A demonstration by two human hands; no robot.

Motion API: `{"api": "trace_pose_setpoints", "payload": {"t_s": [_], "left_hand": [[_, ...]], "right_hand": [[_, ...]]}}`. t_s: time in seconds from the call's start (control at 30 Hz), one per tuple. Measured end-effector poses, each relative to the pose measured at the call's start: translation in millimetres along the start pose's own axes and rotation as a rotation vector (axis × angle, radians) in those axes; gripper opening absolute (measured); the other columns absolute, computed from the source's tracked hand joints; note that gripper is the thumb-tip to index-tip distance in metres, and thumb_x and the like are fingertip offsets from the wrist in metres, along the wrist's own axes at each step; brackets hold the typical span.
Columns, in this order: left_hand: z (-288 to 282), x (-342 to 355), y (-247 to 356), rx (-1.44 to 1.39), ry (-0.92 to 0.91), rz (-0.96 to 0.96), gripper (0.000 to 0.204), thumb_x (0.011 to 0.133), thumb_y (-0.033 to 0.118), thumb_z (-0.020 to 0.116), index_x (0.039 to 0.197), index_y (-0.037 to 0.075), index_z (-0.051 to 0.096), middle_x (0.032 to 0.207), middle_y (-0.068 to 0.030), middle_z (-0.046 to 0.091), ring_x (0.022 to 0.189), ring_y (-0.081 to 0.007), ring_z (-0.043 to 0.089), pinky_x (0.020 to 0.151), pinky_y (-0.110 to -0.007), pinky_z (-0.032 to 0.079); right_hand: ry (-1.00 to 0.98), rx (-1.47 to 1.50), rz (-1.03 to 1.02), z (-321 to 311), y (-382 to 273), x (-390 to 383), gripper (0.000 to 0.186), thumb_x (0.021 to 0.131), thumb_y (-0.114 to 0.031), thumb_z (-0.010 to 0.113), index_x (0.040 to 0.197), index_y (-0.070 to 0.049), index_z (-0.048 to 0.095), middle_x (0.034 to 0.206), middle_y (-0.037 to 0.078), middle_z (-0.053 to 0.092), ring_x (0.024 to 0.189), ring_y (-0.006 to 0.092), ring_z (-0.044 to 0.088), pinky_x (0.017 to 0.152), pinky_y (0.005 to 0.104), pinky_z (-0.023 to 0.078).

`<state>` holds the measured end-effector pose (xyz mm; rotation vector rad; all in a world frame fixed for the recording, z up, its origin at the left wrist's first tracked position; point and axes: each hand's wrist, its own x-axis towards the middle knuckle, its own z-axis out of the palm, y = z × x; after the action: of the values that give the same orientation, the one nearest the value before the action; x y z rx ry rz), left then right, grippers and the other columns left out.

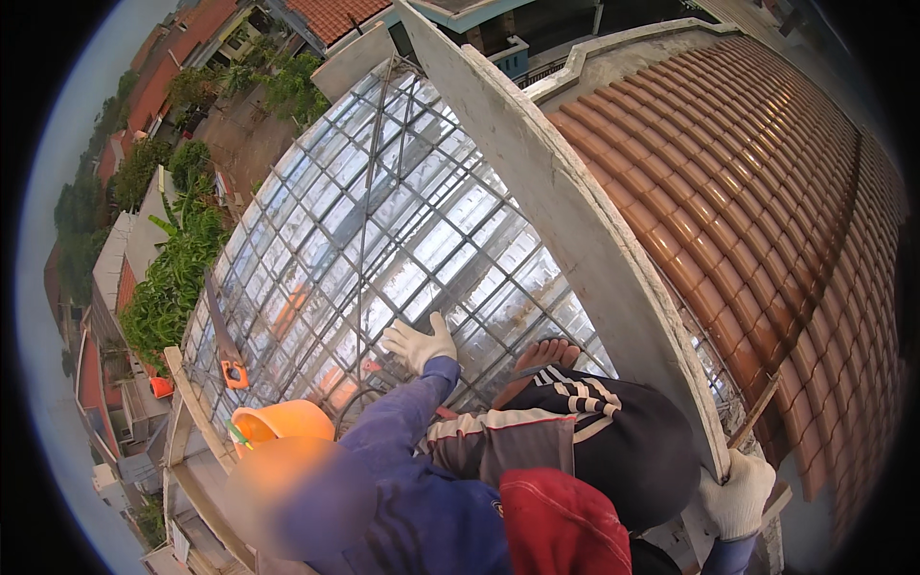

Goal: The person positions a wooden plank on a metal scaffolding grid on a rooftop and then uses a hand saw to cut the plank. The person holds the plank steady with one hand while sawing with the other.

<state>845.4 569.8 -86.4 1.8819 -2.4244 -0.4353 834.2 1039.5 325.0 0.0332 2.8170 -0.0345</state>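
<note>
I'm spreading my left hand (pixel 419 343) loosely open on the foil-backed steel grid (pixel 383 230); my right hand (pixel 736 494) is clenching the concrete wall edge (pixel 613 278); tiling unstarted here.

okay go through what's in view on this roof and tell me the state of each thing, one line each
left hand: gloved, flat on the metal grid, holding nothing.
right hand: gloved, gripping the edge of the concrete wall.
metal grid: lying over shiny roof sheeting.
hand saw: lying loose on the grid, untouched.
orange bucket: upright, a tool handle sticking out.
bare foot: resting on the grid.
tiled roof: tiles laid in rows.
</note>
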Motion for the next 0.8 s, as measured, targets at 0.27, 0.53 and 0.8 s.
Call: {"api": "trace_pose_setpoints", "payload": {"t_s": [0.27,0.53,0.8], "left_hand": [[-16,3,-1,-0.005,-0.104,-0.015,0.103,0.101,0.063,0.068,0.173,0.000,0.033,0.183,-0.0279,0.021,0.171,-0.0480,0.012,0.138,-0.061,0.018],[-64,56,35,-0.118,-0.015,0.389,0.091,0.101,0.050,0.071,0.170,0.000,0.038,0.178,-0.0308,0.030,0.168,-0.0485,0.023,0.138,-0.063,0.008],[-31,96,77,0.120,-0.062,0.515,0.089,0.101,0.054,0.068,0.167,-0.001,0.043,0.175,-0.0324,0.037,0.166,-0.0491,0.027,0.137,-0.067,0.007]], "right_hand": [[-0.158,0.208,0.008,-1,22,17,0.032,0.075,-0.025,0.087,0.088,0.003,0.077,0.068,0.020,0.068,0.064,0.0363,0.072,0.063,0.0435,0.055],[0.005,0.168,-0.074,-62,8,30,0.027,0.073,-0.018,0.080,0.079,0.004,0.065,0.059,0.014,0.050,0.051,0.0246,0.054,0.057,0.0383,0.049],[0.040,0.071,-0.075,-110,-36,72,0.025,0.076,-0.018,0.078,0.086,0.004,0.068,0.061,0.015,0.056,0.053,0.0282,0.060,0.058,0.0391,0.051]]}}
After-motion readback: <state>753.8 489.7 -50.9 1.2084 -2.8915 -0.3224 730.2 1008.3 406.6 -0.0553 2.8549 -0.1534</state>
